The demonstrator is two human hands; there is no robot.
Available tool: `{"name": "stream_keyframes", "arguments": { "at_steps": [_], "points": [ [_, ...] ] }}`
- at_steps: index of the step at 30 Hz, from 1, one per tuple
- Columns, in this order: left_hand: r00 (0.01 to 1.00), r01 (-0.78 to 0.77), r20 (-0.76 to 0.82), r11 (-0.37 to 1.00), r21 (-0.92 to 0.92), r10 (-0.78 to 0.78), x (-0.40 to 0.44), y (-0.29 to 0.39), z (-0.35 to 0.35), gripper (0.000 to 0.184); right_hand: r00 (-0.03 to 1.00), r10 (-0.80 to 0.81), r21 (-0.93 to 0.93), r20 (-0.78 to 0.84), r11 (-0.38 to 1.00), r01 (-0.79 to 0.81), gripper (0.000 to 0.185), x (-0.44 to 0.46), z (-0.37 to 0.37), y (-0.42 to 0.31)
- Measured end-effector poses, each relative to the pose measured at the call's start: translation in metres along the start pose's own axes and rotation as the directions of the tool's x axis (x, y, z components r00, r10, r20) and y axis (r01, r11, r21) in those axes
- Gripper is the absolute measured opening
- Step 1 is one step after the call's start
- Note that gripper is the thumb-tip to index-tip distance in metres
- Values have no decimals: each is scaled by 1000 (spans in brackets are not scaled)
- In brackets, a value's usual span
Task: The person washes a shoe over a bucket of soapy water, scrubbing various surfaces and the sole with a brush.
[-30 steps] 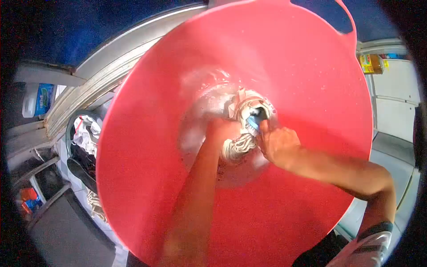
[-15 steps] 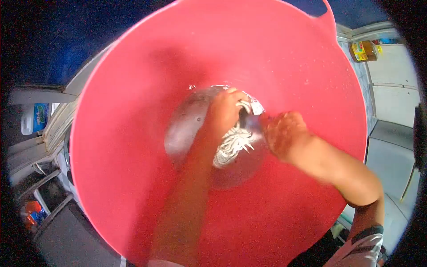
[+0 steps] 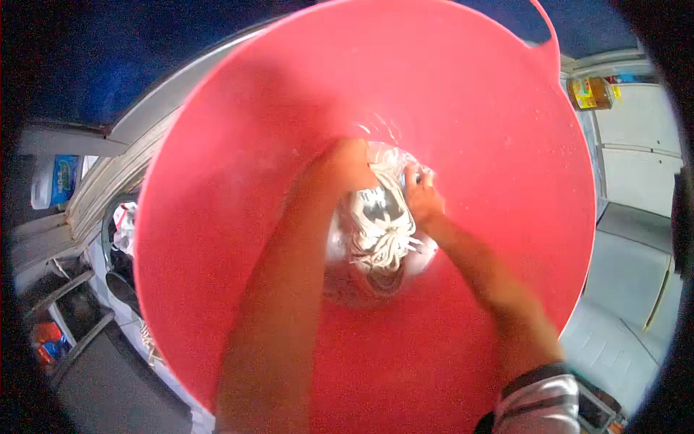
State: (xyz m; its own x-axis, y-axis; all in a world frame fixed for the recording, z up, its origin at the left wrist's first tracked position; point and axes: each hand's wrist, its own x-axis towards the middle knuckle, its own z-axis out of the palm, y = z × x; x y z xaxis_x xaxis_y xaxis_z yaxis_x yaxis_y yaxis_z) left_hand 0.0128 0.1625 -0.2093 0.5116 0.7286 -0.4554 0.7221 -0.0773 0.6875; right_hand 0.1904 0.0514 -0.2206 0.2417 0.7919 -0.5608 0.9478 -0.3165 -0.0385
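Observation:
A bundle of wet white strings, like a mop head (image 3: 387, 235), lies in shallow water at the bottom of a large pink tub (image 3: 238, 181). The loose strings fan out towards me. My left hand (image 3: 350, 165) reaches in and is closed on the upper left of the strings; its fingertips are partly hidden. At the upper right of the bundle is my right hand (image 3: 424, 197), fingers curled in, with a small dark spot showing between them. What it grips there I cannot make out.
The tub's handle (image 3: 548, 32) rises at the upper right. Beyond the rim are a bottle of brown liquid (image 3: 591, 94) by white cabinets (image 3: 640, 173), a clear container with a blue label (image 3: 56, 181) on the left, and red-and-blue packets (image 3: 50, 341) at the lower left.
My right hand has moved up and left, close against the strings. My left hand has shifted slightly left and down. More of the string bundle shows between the hands.

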Motion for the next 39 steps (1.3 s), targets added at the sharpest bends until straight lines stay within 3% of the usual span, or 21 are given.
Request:
{"name": "stream_keyframes", "arguments": {
  "at_steps": [1, 2, 3, 5, 7, 9, 12, 17, 18, 19, 20, 21, 23, 24, 27, 29, 31, 32, 33, 35, 39],
  "points": [
    [990, -15, 135, 987, -160, 37, -3, -8, 3, 27, 979, -27, 199, -200, 978, 67, 55, 5, 29, 5],
    [961, -6, 260, 948, -319, 94, -9, -11, 2, 32, 981, 13, 344, -193, 937, 56, 55, 8, 32, 6],
    [962, -5, 256, 947, -320, 92, -16, -13, -1, 32, 982, 57, 480, -181, 876, 37, 54, 10, 35, 10],
    [917, -175, 211, 818, -548, 337, -31, -10, -6, 38, 983, 55, 503, -176, 863, 42, 55, 5, 11, 10],
    [912, -204, 167, 769, -605, 374, -33, -7, 2, 30, 982, 65, 519, -178, 854, 37, 56, -10, -27, 4],
    [954, 4, 234, 771, -637, 188, -40, 6, -5, 26, 982, 86, 523, -167, 852, 14, 58, -28, -62, -22],
    [964, 70, 233, 715, -695, 132, -38, 19, 6, 21, 893, 110, 457, -437, 882, 115, 57, -51, -62, -43],
    [991, 131, 110, 519, -845, -71, -33, 1, 43, 14, 935, -124, 294, -331, 928, 227, 56, -90, -67, -78],
    [988, 146, 153, 489, -860, -26, -48, 8, 30, 16, 964, -59, 285, -260, 949, 135, 55, -79, -68, -80],
    [995, 93, 97, 573, -815, -23, -51, 8, 28, 17, 980, 5, 266, -201, 963, 50, 54, -60, -71, -81],
    [996, 90, 69, 564, -821, -57, -52, 10, 29, 18, 987, 36, 295, -155, 955, 12, 53, -45, -68, -77],
    [994, 99, 61, 553, -827, -87, -56, 14, 34, 19, 987, 43, 294, -153, 956, 4, 53, -31, -60, -63],
    [994, 92, 42, 548, -831, -103, -53, 20, 36, 19, 978, -184, 249, -100, 947, 203, 50, -3, -57, -42],
    [990, 102, 33, 539, -836, -137, -52, 20, 37, 20, 993, -56, 353, -103, 931, 90, 50, -14, -76, -53],
    [996, 54, 8, 535, -843, -87, -46, 14, 42, 18, 985, 26, 384, -173, 922, 44, 51, -48, -109, -65],
    [1000, -6, -16, 516, -857, -15, -43, 12, 47, 16, 991, -33, 274, -128, 959, 68, 51, -62, -104, -75],
    [993, 40, -4, 371, -928, -117, -43, 10, 57, 15, 992, -101, 163, -73, 980, 112, 51, -53, -93, -81],
    [994, -7, -60, 496, -868, -91, -41, 0, 64, 15, 988, -139, 314, -71, 937, 155, 50, -32, -77, -73],
    [994, -13, -64, 500, -866, -85, -42, 0, 59, 15, 982, -171, 458, -80, 869, 189, 48, -12, -68, -64],
    [995, 99, 79, 407, -908, -65, -53, 6, 46, 17, 982, -188, 515, -6, 842, 164, 48, 8, -58, -51],
    [992, 123, 93, 432, -893, -90, -55, 13, 34, 14, 993, -75, 696, 89, 718, -8, 48, 15, -37, -16]
  ]
}}
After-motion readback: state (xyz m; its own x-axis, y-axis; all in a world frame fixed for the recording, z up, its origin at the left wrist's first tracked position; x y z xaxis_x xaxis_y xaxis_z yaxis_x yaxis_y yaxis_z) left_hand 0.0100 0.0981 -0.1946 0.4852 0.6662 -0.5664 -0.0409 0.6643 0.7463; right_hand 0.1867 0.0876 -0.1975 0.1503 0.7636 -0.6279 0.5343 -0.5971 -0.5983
